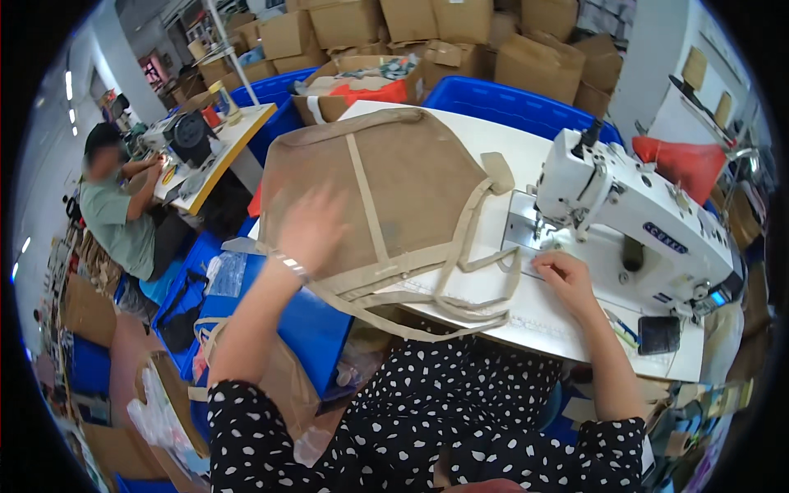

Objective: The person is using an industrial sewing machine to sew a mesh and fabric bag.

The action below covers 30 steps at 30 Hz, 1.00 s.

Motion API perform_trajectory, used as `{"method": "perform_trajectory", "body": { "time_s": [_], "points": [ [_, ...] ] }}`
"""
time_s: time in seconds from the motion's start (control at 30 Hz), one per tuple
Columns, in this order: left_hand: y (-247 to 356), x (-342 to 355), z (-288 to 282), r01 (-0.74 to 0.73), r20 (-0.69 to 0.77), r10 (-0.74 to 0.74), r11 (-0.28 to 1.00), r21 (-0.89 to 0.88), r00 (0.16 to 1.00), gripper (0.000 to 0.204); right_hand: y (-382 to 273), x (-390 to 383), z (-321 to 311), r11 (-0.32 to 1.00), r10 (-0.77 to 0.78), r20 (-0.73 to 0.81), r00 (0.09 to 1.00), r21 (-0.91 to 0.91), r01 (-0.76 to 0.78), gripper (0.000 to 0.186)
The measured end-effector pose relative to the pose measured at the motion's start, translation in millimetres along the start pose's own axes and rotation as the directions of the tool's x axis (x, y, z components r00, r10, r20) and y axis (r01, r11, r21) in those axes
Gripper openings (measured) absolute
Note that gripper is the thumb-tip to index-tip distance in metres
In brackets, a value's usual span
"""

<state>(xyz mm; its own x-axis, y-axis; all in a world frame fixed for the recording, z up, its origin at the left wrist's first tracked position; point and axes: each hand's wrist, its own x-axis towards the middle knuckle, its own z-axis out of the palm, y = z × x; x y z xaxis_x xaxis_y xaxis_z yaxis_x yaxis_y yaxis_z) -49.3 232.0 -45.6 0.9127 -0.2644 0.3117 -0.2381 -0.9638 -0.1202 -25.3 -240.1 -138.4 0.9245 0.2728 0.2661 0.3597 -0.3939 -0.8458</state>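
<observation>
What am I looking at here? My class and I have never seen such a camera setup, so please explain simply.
There is no robot: a person uses two bare hands, seen from a fisheye camera worn on the head, which bends straight edges. The left hand, blurred, is over a strapped brown fabric piece spread on a white table. The right hand, fingers curled, is beside a white sewing machine. Whether either hand grips anything is unclear. A dark flat device lies at the right. Another person is at a separate table on the left.
</observation>
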Motion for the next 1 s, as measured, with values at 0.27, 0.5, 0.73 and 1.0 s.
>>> {"method": "perform_trajectory", "body": {
  "time_s": [0.27,0.5,0.73,1.0],
  "points": [
    [152.5,107.0,55.8,-0.036,0.42,0.168,0.951,-0.306,0.892,0.076,-20.9,-5.7,0.0,0.995,-0.011,0.084,0.996,-0.093,0.019,0.014],
    [135.5,58.5,48.6,-0.091,0.381,0.212,0.946,-0.311,0.9,0.068,-45.0,-29.0,28.0,0.979,-0.065,0.044,0.997,-0.189,0.072,0.023],
    [137.7,37.2,55.2,-0.155,0.25,0.188,0.977,-0.146,0.95,0.055,-74.0,-1.2,107.1,0.977,-0.17,0.125,0.977,-0.111,0.184,0.025],
    [108.7,52.0,33.0,-0.18,0.035,0.186,0.974,-0.141,0.982,0.016,-114.1,-8.9,155.6,0.967,0.02,-0.02,1.0,-0.253,-0.024,0.062]
  ]
}}
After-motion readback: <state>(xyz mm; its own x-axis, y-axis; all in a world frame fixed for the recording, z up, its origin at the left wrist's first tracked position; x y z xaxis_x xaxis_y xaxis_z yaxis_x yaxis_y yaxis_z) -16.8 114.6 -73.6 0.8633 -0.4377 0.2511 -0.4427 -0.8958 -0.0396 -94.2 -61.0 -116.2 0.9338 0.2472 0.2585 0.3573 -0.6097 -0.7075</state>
